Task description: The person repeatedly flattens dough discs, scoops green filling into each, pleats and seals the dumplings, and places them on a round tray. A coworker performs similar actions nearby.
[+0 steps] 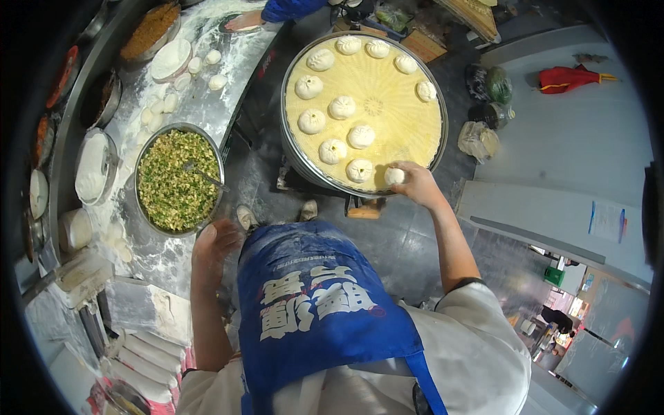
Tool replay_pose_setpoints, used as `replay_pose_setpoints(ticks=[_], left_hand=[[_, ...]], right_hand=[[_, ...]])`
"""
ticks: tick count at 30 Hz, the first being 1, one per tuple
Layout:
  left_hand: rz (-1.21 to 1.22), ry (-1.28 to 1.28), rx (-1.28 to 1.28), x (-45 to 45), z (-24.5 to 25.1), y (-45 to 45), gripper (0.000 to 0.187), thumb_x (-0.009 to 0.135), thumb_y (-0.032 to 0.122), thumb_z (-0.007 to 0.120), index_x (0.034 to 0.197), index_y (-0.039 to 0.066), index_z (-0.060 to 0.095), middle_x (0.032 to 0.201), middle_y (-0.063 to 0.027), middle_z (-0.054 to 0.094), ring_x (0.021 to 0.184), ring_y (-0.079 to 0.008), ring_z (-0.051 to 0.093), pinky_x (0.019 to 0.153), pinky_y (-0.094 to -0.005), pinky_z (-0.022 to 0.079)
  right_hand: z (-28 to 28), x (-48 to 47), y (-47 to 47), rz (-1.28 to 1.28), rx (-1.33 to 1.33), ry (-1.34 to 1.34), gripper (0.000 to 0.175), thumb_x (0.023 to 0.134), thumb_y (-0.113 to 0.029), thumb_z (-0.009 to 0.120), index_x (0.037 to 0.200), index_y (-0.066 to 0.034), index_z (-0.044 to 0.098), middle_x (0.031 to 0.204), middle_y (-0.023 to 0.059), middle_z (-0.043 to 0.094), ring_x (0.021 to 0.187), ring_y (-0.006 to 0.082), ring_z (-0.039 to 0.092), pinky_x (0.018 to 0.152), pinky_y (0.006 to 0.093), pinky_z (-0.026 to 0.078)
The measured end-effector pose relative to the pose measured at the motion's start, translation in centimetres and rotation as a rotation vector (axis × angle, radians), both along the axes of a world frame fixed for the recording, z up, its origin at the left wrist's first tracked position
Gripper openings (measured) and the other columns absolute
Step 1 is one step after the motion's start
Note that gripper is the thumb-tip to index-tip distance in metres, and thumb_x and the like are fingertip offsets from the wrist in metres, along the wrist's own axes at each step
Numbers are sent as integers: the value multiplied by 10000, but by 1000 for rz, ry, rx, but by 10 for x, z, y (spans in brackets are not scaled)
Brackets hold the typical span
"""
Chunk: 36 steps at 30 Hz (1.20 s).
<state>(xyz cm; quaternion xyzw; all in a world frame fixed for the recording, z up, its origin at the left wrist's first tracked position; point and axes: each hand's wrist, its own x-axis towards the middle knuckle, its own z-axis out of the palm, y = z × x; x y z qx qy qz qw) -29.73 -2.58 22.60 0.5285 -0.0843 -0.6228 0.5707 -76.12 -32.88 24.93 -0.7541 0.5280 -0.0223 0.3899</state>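
Note:
My right hand (415, 181) has its fingers around a white stuffed bun (396, 177) at the near edge of a large round steamer tray (399, 129). A yellow mesh liner covers this tray. Several pleated buns stand on it, among them one bun (359, 170) just left of my hand. My left hand (220, 238), blurred, hangs beside the floured worktable with nothing seen in it. Closest to it is a metal bowl (179, 232) of chopped green and pale filling (176, 179). A spoon (210, 180) rests in that filling, its handle over the rim.
Dough pieces (156, 106) and a flour bowl (171, 59) lie on the floured metal worktable (207, 111). More bowls line its far side, one with brown filling (151, 31). Another person's hand (244, 22) is at the table's top end. Bags (477, 140) stand by the right wall.

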Motion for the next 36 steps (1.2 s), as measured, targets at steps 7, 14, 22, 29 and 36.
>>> replay_pose_setpoints(ticks=[7,14,22,29,36], left_hand=[[168,-39,232,22,-65,86,572,1070,489,674,1445,57,659,1359,-120,726,1177,-292,715,1069,-488,550],[377,-359,388,120,-45,123,466,1103,410,667,1375,32,689,1342,-119,737,1186,-266,720,1004,-431,582],[173,-1262,546,285,-95,65,536,1027,293,716,1439,-43,649,1470,-265,653,1418,-443,574,1200,-506,460],[-88,-1828,388,407,-161,-36,569,1058,326,603,1558,55,581,1498,-238,621,1423,-435,543,1244,-512,403],[-740,-1789,655,386,-188,-21,494,1099,348,532,1443,39,704,1563,-256,593,1524,-456,447,1308,-596,248]], right_hand=[[-43,10,-31,325,-142,250,567,798,-29,801,1361,-82,749,1377,217,721,1259,410,705,1104,477,564],[-8,28,-7,256,-36,369,845,783,-44,871,1566,-41,552,1582,266,570,1445,436,575,1220,485,486],[79,92,-20,-269,-144,-139,528,1085,-89,706,1590,-24,564,1326,103,665,1090,177,669,938,324,557],[64,260,71,0,267,-18,413,1057,-63,718,1449,48,647,1188,103,756,1070,180,730,958,338,586],[70,277,146,-73,176,59,396,1011,-121,779,1370,24,696,1166,139,791,1056,213,779,941,356,622]])
